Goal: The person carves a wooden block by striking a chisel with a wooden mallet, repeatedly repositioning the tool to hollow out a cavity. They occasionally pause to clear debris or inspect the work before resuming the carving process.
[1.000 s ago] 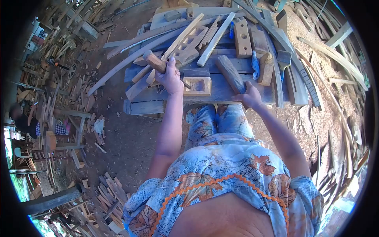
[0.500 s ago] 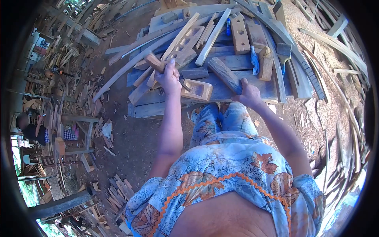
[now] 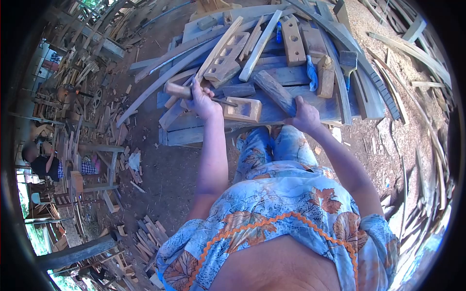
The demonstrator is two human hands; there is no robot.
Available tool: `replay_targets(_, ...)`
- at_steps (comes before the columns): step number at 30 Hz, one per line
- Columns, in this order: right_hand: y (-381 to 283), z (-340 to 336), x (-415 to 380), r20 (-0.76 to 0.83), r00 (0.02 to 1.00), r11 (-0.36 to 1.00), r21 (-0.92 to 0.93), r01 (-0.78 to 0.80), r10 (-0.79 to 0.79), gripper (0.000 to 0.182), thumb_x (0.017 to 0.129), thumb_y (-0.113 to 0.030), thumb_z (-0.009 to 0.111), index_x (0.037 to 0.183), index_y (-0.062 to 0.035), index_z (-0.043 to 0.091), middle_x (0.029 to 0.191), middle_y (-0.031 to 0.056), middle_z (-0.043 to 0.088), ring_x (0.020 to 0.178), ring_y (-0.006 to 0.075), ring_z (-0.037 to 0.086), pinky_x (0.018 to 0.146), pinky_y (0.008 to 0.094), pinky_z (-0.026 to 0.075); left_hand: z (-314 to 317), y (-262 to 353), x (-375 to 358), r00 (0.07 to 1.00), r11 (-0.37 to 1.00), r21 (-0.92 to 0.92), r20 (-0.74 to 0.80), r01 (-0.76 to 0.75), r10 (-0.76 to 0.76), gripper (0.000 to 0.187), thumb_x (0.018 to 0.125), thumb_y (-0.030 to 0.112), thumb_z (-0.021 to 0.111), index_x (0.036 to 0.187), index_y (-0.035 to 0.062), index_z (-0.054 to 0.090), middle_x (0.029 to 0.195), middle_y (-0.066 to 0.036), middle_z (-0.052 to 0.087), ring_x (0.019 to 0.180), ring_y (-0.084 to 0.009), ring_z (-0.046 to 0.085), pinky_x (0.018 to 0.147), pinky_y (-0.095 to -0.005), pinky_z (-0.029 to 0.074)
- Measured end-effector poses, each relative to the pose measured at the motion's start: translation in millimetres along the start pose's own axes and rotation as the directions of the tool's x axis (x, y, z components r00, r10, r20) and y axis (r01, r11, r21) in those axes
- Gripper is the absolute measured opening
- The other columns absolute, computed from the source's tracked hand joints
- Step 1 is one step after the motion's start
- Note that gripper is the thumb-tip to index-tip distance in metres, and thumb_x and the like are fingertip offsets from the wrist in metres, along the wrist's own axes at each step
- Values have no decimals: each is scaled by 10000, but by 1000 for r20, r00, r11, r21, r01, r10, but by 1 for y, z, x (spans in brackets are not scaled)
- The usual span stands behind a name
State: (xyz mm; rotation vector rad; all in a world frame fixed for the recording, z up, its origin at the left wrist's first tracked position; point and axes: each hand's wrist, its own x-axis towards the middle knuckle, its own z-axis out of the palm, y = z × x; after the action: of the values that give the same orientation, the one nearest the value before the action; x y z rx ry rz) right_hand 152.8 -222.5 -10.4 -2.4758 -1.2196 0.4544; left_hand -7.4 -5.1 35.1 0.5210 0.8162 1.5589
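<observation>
My left hand (image 3: pixel 206 104) is closed around a chisel (image 3: pixel 177 90), its wooden handle sticking out to the left. The metal blade points right, and its tip reaches into the hollow of a small pale wooden block (image 3: pixel 256 112) near the table's front edge. My right hand (image 3: pixel 305 116) grips the near end of a thick dark wooden bar (image 3: pixel 274 91), which slants away to the left over the worktable (image 3: pixel 310 104). A short grey piece of wood (image 3: pixel 239 89) lies just beyond the hollowed block.
Behind my hands lie a block with several square recesses (image 3: pixel 226 56), a block with round holes (image 3: pixel 293 41), a brush (image 3: pixel 348 62) and a blue cloth (image 3: pixel 311 72). Long boards flank the table. At the far left a person (image 3: pixel 43 157) sits among scrap wood.
My left hand has tipped the chisel flatter, its handle swinging left and down, while the tip stays at the hollowed block. My right hand and the bar have hardly moved.
</observation>
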Motion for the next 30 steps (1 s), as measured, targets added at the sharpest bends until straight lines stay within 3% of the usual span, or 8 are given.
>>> replay_targets(2,3,3,2,5,1000,1000,4,-12,12,710,610,-355,800,1132,-25,449,989,214,620,938,378,616,812,433,487,1,4,0,994,1000,-5,109,7,-7,227,821,156,714,876,85,505,619,25,492,438,-50,417,384,-196,318)
replay_targets(4,4,4,3,8,1000,1000,12,-24,24,743,598,-367,809,1158,-37,450,980,214,629,942,381,613,810,435,482,2,9,-3,881,998,9,470,-65,53,191,804,100,701,871,86,523,651,12,525,464,-67,449,402,-202,343)
replay_targets(5,3,4,2,4,1000,1000,9,-26,26,744,600,-371,807,1160,-37,450,978,215,628,942,382,613,812,436,481,3,11,-10,881,998,11,471,-67,54,191,804,100,701,871,86,523,651,12,525,464,-67,449,402,-202,343)
replay_targets(7,3,5,2,3,1000,1000,7,-22,22,745,601,-375,805,1161,-36,450,975,216,628,941,382,613,813,438,480,-1,10,-33,750,956,244,661,-165,-39,170,788,75,695,839,90,534,664,11,543,509,-88,502,458,-232,398)
replay_targets(9,5,7,0,-66,997,999,22,27,-25,725,599,-379,800,1137,-38,454,964,213,630,922,386,616,800,441,484,-7,0,-54,495,814,220,864,-537,94,197,740,80,729,813,85,546,682,8,559,582,-109,557,525,-279,440)
replay_targets(14,7,8,3,-29,998,999,6,48,-48,660,625,-354,784,1077,-5,453,995,219,607,898,381,630,776,441,510,-18,-24,-87,84,645,57,996,-762,11,245,632,78,727,807,80,554,696,-77,535,609,-243,569,555,-334,448)
replay_targets(17,15,14,6,-78,988,990,-38,134,-136,588,676,-363,739,1055,-14,455,959,223,607,846,391,638,735,448,515,-20,-30,-92,-24,574,-20,1000,-818,1,270,595,66,703,815,84,546,683,-79,515,615,-285,561,550,-361,452)
replay_targets(30,13,12,5,-59,995,996,-2,84,-84,544,700,-337,714,1050,-26,438,959,221,603,871,406,628,736,475,500,-19,-31,-86,-51,538,-49,999,-841,11,318,567,65,695,839,90,532,694,-72,519,632,-289,570,559,-373,460)
